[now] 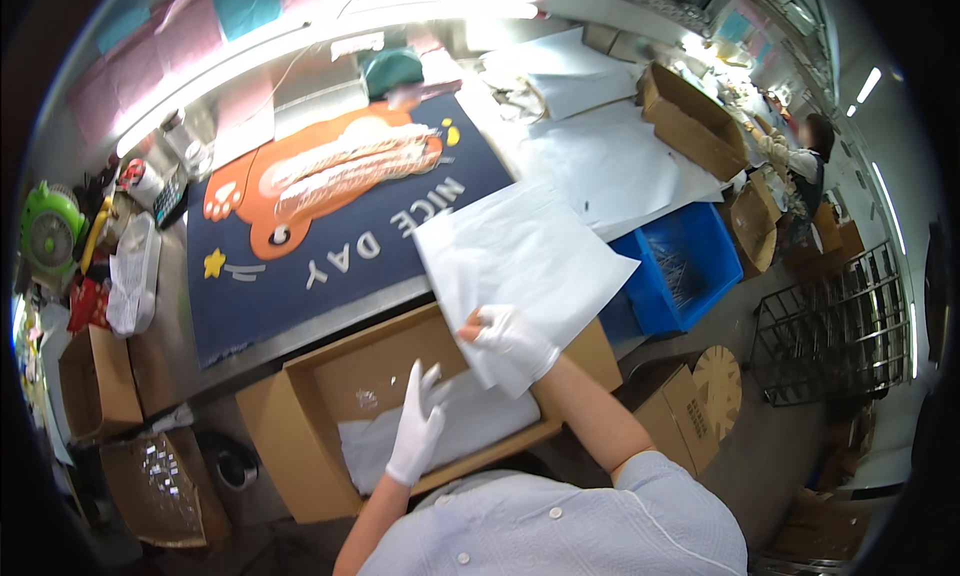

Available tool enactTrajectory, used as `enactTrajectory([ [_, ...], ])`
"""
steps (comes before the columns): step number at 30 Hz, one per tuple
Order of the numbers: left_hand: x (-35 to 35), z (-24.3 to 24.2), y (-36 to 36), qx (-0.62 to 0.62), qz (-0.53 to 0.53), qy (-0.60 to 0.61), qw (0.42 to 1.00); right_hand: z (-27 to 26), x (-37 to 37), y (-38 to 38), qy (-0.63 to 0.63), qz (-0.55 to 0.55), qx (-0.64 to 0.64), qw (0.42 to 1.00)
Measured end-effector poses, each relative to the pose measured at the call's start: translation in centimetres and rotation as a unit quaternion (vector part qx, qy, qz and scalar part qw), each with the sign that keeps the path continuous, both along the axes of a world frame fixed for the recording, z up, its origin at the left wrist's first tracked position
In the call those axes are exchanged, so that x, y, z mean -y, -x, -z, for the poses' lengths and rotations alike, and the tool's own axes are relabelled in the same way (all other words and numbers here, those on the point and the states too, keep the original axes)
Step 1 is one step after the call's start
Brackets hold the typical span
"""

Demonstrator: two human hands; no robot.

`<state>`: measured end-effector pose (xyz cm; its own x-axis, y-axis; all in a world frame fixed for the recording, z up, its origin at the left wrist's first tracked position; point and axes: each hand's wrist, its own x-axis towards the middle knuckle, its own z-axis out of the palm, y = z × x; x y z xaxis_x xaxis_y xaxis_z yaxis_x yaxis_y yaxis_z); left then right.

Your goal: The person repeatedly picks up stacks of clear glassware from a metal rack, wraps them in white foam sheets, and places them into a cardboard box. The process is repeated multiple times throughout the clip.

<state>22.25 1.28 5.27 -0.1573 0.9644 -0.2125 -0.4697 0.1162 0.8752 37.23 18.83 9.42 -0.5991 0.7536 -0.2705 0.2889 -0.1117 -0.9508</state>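
White gloves cover both hands. My right hand (pixel 517 343) pinches the near edge of a large white paper sheet (pixel 525 253), with bare fingertips showing at the glove's end. The sheet slants over the table mat's corner and the right part of an open cardboard box (pixel 360 343). Over the left part of that box is my left hand (pixel 418 426), fingers spread and holding nothing. White paper (pixel 480 418) lies inside the box along its near side. On the dark blue mat (pixel 352 276), with its orange bear picture, rest several whitish strands (pixel 352 167) side by side.
More white sheets (pixel 615 163) lie at the table's right, beside a blue bin (pixel 682 268) and a long cardboard box (pixel 694 118). A green fan (pixel 52 227) and a white tray (pixel 135 276) stand left. Another person (pixel 806 163) is at the far right, near a metal rack (pixel 832 328).
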Motion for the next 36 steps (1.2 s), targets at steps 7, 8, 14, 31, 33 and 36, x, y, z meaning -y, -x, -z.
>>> enactTrajectory([
  [7,1.6,-0.3,1.1,0.005,0.018,0.162,0.987,-0.2,8.4,2.6,-0.015,-0.017,-0.023,0.999],
  [8,2.9,1.1,0.9,0.065,-0.011,0.128,0.990,-0.1,7.9,2.3,-0.171,-0.068,0.034,0.982],
  [14,9.9,-0.8,3.5,0.039,-0.050,0.195,0.979,-0.1,2.4,1.2,-0.574,-0.241,0.240,0.745],
  [31,5.5,-6.7,-0.1,-0.614,0.134,0.085,0.773,11.6,10.6,-0.6,-0.238,-0.498,0.244,0.797],
  [33,4.9,-2.3,-1.5,-0.662,0.240,0.153,0.694,10.6,10.5,-0.7,-0.248,-0.512,0.243,0.786],
  [36,6.6,1.1,0.1,-0.617,0.330,0.286,0.655,6.8,10.1,-4.0,-0.315,-0.481,0.232,0.785],
])
